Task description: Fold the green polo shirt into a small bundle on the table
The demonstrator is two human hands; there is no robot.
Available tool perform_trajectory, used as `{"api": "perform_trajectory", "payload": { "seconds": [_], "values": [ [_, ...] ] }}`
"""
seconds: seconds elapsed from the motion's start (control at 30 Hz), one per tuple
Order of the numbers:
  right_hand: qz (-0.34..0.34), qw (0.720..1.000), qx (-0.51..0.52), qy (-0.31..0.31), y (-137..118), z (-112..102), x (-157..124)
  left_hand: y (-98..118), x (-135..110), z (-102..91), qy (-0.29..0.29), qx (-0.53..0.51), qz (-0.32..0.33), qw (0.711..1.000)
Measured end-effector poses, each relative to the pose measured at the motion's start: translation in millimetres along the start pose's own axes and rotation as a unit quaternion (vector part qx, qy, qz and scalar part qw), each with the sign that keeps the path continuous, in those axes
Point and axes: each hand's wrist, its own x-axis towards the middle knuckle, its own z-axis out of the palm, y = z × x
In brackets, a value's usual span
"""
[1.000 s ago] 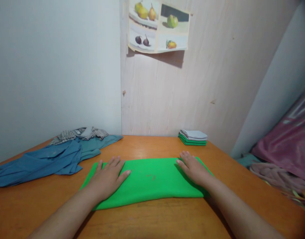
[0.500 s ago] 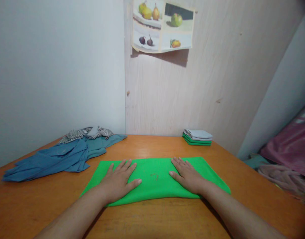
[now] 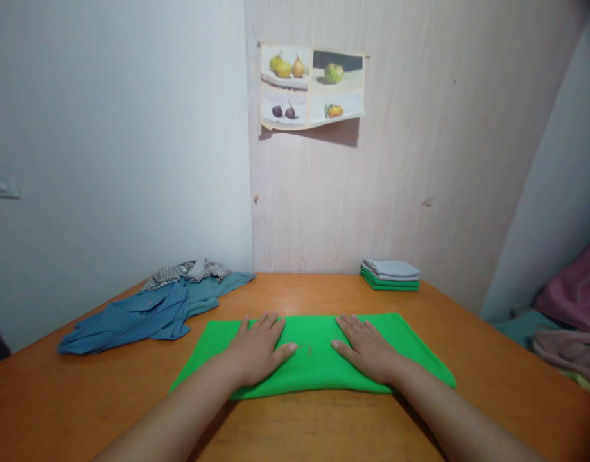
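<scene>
A bright green cloth (image 3: 314, 372), folded into a wide flat strip, lies on the orange-brown table in front of me. My left hand (image 3: 259, 350) rests palm down on its left half, fingers spread and pointing away from me. On the right half, my right hand (image 3: 366, 350) also lies flat with its thumb turned inward. Neither hand grips the fabric. Between the two thumbs a small darkish mark shows on the cloth. The parts of the cloth under my palms and wrists are hidden.
Loose blue clothing (image 3: 145, 314) and a striped garment (image 3: 193, 273) lie heaped at the table's (image 3: 285, 430) back left. A neat stack of folded grey and green cloths (image 3: 390, 276) stands at the back right. Pink and brownish fabrics (image 3: 571, 321) are beyond the right edge.
My left hand has slid slightly right across the green cloth, closer to the right hand, which has barely moved on it. The view has shifted up and a little left.
</scene>
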Motion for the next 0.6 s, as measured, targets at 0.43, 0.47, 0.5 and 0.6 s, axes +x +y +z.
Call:
{"api": "perform_trajectory", "payload": {
  "seconds": [0.43, 0.47, 0.5, 0.6],
  "values": [
    [-0.002, 1.0, 0.003, 0.008, 2, 5, 3, 49, 27, 36.1, -0.007, -0.038, 0.045, 0.998],
    [-0.001, 1.0, 0.004, 0.008, 2, 5, 3, 48, 26, 36.6, -0.005, -0.037, 0.045, 0.998],
    [0.0, 1.0, 0.006, 0.008, 2, 6, 3, 48, 26, 36.8, -0.005, -0.036, 0.046, 0.998],
    [0.001, 1.0, 0.009, 0.004, 2, 6, 3, 48, 27, 36.7, -0.008, -0.034, 0.045, 0.998]
  ]
}}
